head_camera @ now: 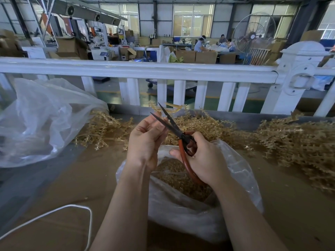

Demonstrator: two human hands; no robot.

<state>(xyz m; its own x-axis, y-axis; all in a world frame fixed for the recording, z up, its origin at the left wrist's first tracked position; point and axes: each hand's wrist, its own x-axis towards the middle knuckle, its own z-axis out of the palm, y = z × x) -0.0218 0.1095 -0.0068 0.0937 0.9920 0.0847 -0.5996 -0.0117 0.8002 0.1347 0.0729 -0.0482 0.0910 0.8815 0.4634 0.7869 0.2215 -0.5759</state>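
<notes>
Gripping red-handled scissors [171, 124] with blades parted, the right hand [204, 160] faces the left hand [146, 142] pinching a tan sprig [174, 106].

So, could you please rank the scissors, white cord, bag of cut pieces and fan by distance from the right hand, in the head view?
1. Scissors, gripped in the right hand itself.
2. Bag of cut pieces, directly beneath it.
3. White cord, lower left, well aside.
4. Fan, far background, upper right.

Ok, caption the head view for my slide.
Right hand holds red-handled scissors, blades open, at a small tan piece pinched by the left hand, above a clear bag.
</notes>
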